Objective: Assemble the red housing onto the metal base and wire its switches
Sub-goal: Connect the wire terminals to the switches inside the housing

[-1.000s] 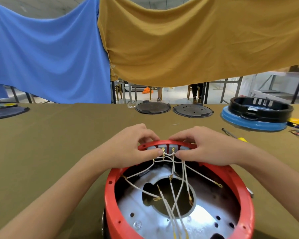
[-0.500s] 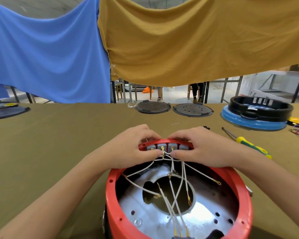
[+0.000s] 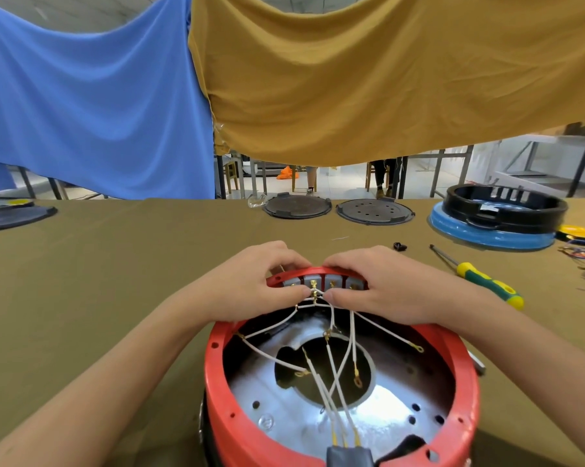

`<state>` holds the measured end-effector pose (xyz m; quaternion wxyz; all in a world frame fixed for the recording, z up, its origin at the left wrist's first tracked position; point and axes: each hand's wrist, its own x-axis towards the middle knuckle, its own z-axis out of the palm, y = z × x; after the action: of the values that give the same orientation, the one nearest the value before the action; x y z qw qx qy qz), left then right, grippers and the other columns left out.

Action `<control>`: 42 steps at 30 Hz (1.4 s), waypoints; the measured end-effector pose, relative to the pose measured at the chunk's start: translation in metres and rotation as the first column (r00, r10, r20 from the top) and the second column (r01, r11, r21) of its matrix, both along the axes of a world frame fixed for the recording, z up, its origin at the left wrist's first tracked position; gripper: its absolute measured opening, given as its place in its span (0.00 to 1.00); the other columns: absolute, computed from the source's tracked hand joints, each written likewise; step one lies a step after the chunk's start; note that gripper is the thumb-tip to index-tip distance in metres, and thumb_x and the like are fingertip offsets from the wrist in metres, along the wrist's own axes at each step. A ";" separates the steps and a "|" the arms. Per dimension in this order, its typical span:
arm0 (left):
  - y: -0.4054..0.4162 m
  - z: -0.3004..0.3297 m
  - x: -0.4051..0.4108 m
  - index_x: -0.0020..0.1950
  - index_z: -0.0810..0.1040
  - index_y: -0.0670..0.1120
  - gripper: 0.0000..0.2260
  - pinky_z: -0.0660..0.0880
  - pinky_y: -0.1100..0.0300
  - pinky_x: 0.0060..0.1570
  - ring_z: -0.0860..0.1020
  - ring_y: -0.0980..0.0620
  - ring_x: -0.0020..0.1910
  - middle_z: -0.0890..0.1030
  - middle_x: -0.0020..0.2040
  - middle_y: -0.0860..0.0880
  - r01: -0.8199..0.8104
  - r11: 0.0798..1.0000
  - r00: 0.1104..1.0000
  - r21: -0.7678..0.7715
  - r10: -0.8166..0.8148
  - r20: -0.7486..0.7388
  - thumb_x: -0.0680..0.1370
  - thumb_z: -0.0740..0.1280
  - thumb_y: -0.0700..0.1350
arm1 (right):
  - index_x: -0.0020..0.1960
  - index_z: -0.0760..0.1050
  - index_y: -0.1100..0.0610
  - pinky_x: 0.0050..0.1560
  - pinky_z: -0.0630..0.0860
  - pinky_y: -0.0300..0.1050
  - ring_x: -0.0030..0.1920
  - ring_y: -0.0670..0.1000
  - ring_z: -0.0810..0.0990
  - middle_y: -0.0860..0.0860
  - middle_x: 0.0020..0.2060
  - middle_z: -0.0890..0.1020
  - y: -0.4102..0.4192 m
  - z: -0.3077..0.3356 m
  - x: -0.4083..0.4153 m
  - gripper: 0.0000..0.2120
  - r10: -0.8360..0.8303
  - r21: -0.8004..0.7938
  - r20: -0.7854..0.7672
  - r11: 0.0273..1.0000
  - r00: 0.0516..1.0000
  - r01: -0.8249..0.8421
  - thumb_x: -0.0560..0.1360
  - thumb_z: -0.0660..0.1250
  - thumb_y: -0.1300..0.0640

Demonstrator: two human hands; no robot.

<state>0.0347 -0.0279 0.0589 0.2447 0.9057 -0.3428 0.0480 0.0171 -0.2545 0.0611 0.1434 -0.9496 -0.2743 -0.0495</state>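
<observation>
The red housing [image 3: 217, 392] is a ring sitting on the shiny metal base [image 3: 284, 416], low in the middle of the view. A row of grey switches [image 3: 331, 281] lines its far inner wall. Several white wires [image 3: 331, 382] with brass terminals run from a black sleeve at the near rim across the base to the switches. My left hand [image 3: 250, 284] and my right hand [image 3: 382, 288] rest on the far rim, thumbs and forefingers pinching the wire ends at the switch terminals [image 3: 314, 293].
A green-and-yellow screwdriver [image 3: 486, 284] lies to the right of my right hand. Farther back sit two dark round plates [image 3: 298, 207] [image 3: 375, 212] and a black ring on a blue base [image 3: 496, 220]. Loose coloured wires [image 3: 584, 254] lie at the right edge. Blue and ochre cloths hang behind the table.
Both hands have stayed at the switch row, fingertips shifting slightly on the wire ends. The view has tipped a little, so more of the screwdriver and the housing's near rim shows.
</observation>
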 end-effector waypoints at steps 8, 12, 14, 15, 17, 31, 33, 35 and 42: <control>0.002 0.002 0.000 0.65 0.76 0.58 0.19 0.74 0.58 0.58 0.76 0.62 0.55 0.77 0.56 0.58 -0.011 1.000 0.997 0.011 0.012 -0.079 0.76 0.69 0.59 | 0.54 0.77 0.46 0.40 0.75 0.48 0.38 0.45 0.77 0.46 0.41 0.81 0.002 0.002 -0.004 0.13 0.004 0.019 -0.004 1.000 1.000 -0.004 0.78 0.62 0.39; 0.009 0.006 -0.002 0.67 0.71 0.60 0.22 0.75 0.59 0.59 0.78 0.62 0.55 0.77 0.59 0.60 -0.023 1.000 0.956 -0.018 0.017 -0.293 0.73 0.67 0.57 | 0.63 0.75 0.44 0.55 0.77 0.44 0.50 0.44 0.80 0.44 0.54 0.82 -0.005 0.006 -0.006 0.16 0.015 0.163 -0.155 0.987 0.988 0.010 0.77 0.63 0.44; 0.013 0.008 -0.001 0.62 0.75 0.58 0.14 0.78 0.55 0.56 0.80 0.57 0.52 0.80 0.56 0.56 -0.027 1.000 0.955 -0.009 0.024 -0.297 0.77 0.68 0.48 | 0.66 0.73 0.45 0.57 0.77 0.43 0.54 0.43 0.80 0.44 0.58 0.80 -0.009 0.008 -0.007 0.22 0.052 0.268 -0.293 0.963 0.955 0.030 0.73 0.63 0.48; 0.014 0.008 0.000 0.61 0.77 0.56 0.12 0.78 0.52 0.55 0.81 0.54 0.51 0.81 0.55 0.53 -0.030 0.999 0.955 -0.013 0.024 -0.295 0.78 0.67 0.44 | 0.69 0.71 0.46 0.57 0.78 0.42 0.55 0.42 0.80 0.43 0.60 0.80 -0.011 0.008 -0.006 0.26 0.070 0.296 -0.337 0.955 0.939 0.035 0.71 0.63 0.51; 0.014 0.008 0.001 0.59 0.79 0.54 0.12 0.79 0.50 0.53 0.82 0.50 0.48 0.83 0.52 0.51 -0.035 0.999 0.955 -0.032 0.024 -0.296 0.79 0.65 0.41 | 0.72 0.69 0.47 0.59 0.77 0.40 0.58 0.40 0.79 0.42 0.62 0.78 -0.014 0.007 -0.004 0.29 0.076 0.290 -0.356 0.957 0.931 0.032 0.71 0.65 0.57; 0.021 0.009 0.000 0.60 0.76 0.58 0.11 0.78 0.53 0.57 0.83 0.53 0.51 0.83 0.55 0.54 -0.205 0.978 0.856 -0.029 0.165 -0.490 0.81 0.62 0.45 | 0.68 0.70 0.43 0.55 0.75 0.38 0.56 0.42 0.79 0.42 0.59 0.77 -0.026 0.019 -0.006 0.22 -0.104 0.316 -0.446 0.911 0.889 0.265 0.76 0.69 0.54; 0.018 0.008 0.000 0.60 0.78 0.54 0.11 0.78 0.51 0.57 0.83 0.50 0.52 0.84 0.54 0.51 -0.203 0.978 0.871 -0.052 0.156 -0.465 0.82 0.61 0.41 | 0.67 0.69 0.41 0.51 0.79 0.39 0.52 0.43 0.82 0.42 0.57 0.78 -0.027 0.013 -0.011 0.21 -0.113 0.298 -0.499 0.909 0.859 0.292 0.76 0.68 0.52; 0.017 0.008 0.002 0.58 0.79 0.51 0.11 0.80 0.51 0.55 0.84 0.48 0.50 0.84 0.53 0.49 -0.224 0.969 0.879 -0.104 0.155 -0.451 0.81 0.62 0.39 | 0.65 0.70 0.39 0.49 0.78 0.39 0.48 0.42 0.83 0.41 0.56 0.79 -0.033 0.005 -0.014 0.19 -0.131 0.394 -0.492 0.848 0.861 0.354 0.76 0.68 0.48; 0.016 -0.004 0.015 0.51 0.81 0.51 0.10 0.80 0.48 0.45 0.84 0.43 0.41 0.85 0.45 0.46 -0.451 0.822 0.875 -0.348 0.331 -0.352 0.81 0.63 0.38 | 0.60 0.76 0.47 0.50 0.78 0.48 0.50 0.45 0.82 0.47 0.53 0.82 -0.044 -0.005 -0.010 0.22 -0.194 0.687 -0.470 0.533 0.861 0.495 0.75 0.63 0.34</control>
<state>0.0497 -0.0115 0.0554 0.4635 0.8803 -0.0918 0.0433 0.0076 -0.2981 0.0557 0.5777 -0.8157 0.0011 -0.0296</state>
